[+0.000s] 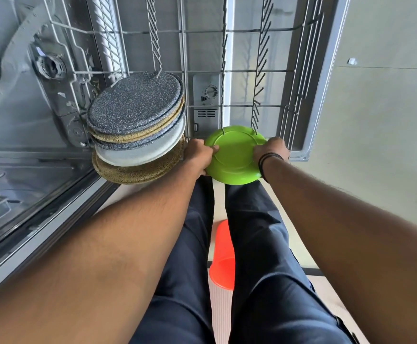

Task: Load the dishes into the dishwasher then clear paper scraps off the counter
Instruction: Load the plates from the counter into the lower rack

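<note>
Nearest, one orange cup [223,256] lay on its side on the floor between my legs, not yet loaded. Beyond it, both hands held one green plate [236,155] by opposite rims: left hand [198,156] curled round the left edge with the thumb on the underside, right hand [269,150] curled round the right edge. I judged the two-sided grip was for steering the plate upright between the tines of the lower rack [259,70], whose wires already crossed its far rim. The plate sat at the rack's near end, its underside facing me.

Just left, a row of plates [135,125] leaned on edge, packed close: I counted about six — two or three grey speckled, one white, the others tan speckled; overlaps made it uncertain. Farther back the rack's tine rows stood unfilled.
</note>
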{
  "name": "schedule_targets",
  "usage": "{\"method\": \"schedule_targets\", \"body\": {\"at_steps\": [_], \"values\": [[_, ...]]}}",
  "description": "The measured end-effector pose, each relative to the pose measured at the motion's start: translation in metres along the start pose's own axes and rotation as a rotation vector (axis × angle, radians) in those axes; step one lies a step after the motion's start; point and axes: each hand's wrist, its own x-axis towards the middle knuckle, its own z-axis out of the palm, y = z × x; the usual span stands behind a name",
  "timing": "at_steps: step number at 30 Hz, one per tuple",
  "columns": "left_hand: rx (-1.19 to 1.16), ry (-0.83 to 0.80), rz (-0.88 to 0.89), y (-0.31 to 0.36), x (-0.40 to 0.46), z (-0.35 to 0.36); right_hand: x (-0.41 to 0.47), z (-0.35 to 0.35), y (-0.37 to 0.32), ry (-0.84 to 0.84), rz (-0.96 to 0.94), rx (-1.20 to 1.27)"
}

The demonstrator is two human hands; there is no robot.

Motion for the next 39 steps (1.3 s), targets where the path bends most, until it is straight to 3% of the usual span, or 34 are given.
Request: {"method": "schedule_targets", "body": {"at_steps": [10,15,26,39], "values": [[-0.18,-0.092,-0.07,0.002,-0.068,-0.01,-0.033,-0.037,0.005,-0.102,0.119,0.076],[-0.183,-0.101,-0.018,0.012,-0.094,-0.02,-0.049,-0.053,0.007,-0.123,0.154,0.098],[-0.176,-0.036,0.033,0.024,-0.067,-0.015,-0.033,-0.043,-0.004,-0.053,0.094,0.163],[-0.164,0.022,-0.025,0.03,-0.013,-0.007,-0.001,-0.017,-0.023,0.054,0.053,0.169]]}}
